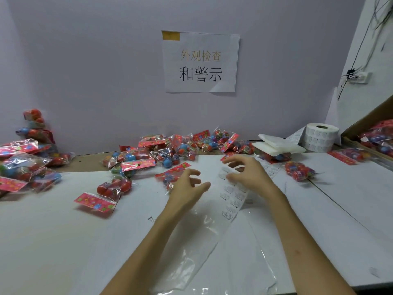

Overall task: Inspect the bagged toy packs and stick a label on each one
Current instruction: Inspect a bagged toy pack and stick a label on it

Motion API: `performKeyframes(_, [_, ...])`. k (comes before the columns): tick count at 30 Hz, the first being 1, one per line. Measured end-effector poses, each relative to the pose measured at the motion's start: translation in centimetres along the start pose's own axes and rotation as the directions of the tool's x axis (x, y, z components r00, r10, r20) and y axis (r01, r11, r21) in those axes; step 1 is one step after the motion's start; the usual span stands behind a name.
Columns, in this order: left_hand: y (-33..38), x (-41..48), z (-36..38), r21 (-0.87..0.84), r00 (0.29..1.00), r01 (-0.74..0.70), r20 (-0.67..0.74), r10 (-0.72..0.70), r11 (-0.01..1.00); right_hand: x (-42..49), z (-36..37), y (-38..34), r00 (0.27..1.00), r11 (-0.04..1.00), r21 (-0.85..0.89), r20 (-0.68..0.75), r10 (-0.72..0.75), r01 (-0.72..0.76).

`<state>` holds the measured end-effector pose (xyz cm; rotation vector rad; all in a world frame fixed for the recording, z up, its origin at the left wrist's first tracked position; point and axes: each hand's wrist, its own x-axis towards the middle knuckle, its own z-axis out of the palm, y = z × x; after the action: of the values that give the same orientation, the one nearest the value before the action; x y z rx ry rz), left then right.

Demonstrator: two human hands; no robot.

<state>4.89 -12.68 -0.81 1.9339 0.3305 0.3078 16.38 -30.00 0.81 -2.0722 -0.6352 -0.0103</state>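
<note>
Worktop (63, 241), white. Left hand (187, 186): fingers apart, loosely curled, empty, beside a toy pack (170, 175). Right hand (251, 173): pinching the label strip (232, 199). Toy-pack heap (170, 150) at 12 o'clock; label roll (321, 137) at 2 o'clock.

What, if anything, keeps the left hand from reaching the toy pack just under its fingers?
Probably nothing: yes, it looks reachable. The left hand hovers open directly over the toy pack, which lies uncovered on the table.
</note>
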Motion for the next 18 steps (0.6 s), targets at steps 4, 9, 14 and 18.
performKeyframes(4, [0.0, 0.0, 0.2, -0.059, 0.984, 0.094, 0.154, -0.084, 0.994, 0.0, -0.7, -0.4, 0.995, 0.989, 0.139, -0.090, -0.034, 0.047])
performKeyframes(9, [0.0, 0.2, 0.0, -0.171, 0.953, 0.180, 0.274, -0.129, 0.969, 0.1, -1.3, -0.5, 0.992, 0.954, 0.300, -0.125, 0.022, 0.017])
performKeyframes(14, [-0.2, 0.4, -0.3, -0.217, 0.941, 0.206, 0.312, -0.132, 0.954, 0.3, -1.7, 0.5, 0.944, 0.990, 0.036, -0.299, 0.138, -0.134])
performKeyframes(18, [-0.2, 0.4, -0.3, -0.290, 0.950, 0.215, 0.285, -0.131, 0.932, 0.2, -2.0, 0.3, 0.869, 0.999, -0.012, -0.494, 0.033, -0.045])
